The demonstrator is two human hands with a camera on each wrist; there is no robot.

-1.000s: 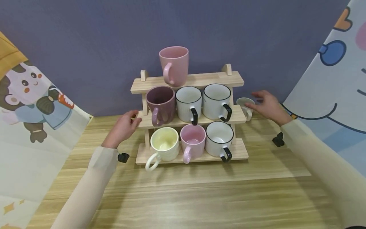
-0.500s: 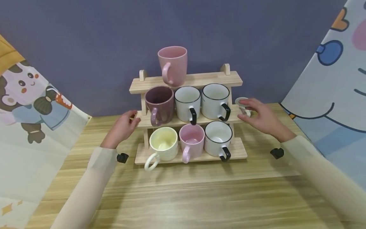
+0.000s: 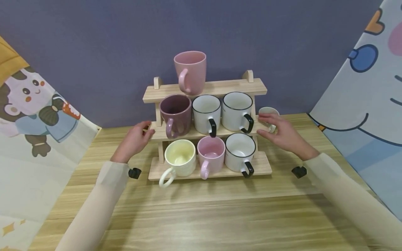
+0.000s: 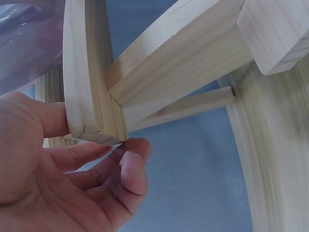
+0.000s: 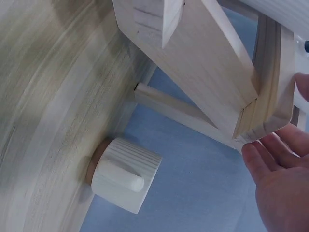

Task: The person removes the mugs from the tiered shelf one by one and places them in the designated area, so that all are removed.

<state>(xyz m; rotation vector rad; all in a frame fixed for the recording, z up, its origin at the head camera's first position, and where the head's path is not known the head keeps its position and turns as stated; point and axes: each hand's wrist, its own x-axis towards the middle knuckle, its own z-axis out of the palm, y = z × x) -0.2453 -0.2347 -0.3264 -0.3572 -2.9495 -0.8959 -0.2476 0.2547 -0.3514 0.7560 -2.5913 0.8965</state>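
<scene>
A three-tier wooden rack [image 3: 226, 87] holds several mugs. My left hand [image 3: 133, 140] grips the left end of its middle shelf, thumb on one face and curled fingers at the other. At the opposite end my right hand [image 3: 284, 136] holds the same shelf [image 5: 270, 108] between thumb and fingers. A pink mug [image 3: 196, 75] stands on top. The middle tier bears a plum mug [image 3: 183, 120] and two white black-rimmed mugs, the right one [image 3: 232, 120] closest to my right hand. Below are a pale yellow mug [image 3: 185, 169], a pink mug [image 3: 217, 162] and a white mug [image 3: 235, 161].
Behind my right hand a white ribbed mug [image 5: 135, 162] stands on the wooden table [image 3: 201, 223], partly hidden in the head view. A blue-grey cloth wall [image 3: 110, 62] rises close behind the rack. Printed cloth panels stand at both sides.
My right hand has moved left and down from beside the white ribbed mug to the right end of the middle shelf and taken hold. My left hand stays at its end.
</scene>
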